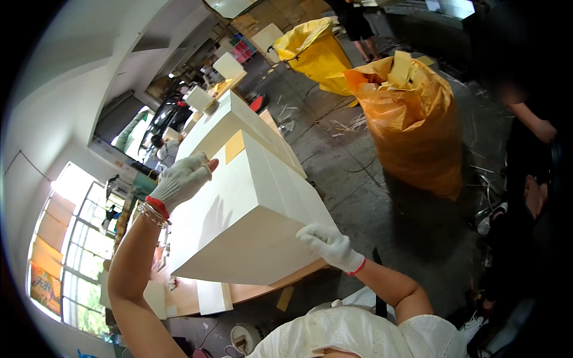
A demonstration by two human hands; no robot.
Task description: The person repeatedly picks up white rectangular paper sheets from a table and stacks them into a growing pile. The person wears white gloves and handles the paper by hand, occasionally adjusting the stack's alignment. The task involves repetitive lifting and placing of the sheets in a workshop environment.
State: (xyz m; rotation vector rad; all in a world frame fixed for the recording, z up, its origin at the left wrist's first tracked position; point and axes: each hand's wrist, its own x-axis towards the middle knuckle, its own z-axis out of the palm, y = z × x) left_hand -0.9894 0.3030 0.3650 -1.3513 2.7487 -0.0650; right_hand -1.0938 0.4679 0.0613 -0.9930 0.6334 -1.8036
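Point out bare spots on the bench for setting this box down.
Little room: the white box under the left hand and right hand covers most of the bench. Bare wood shows only along its near edge, beside the white strip. More white boxes crowd the far end.

An orange sack (418, 131) stuffed with yellow offcuts stands well right of the grip; a yellow sack (316, 53) stands beyond, scraps (349, 125) littering the floor between.

Left hand (182, 178) gloved, laid flat, arm outstretched, right hand (327, 243) gloved, fingers curled
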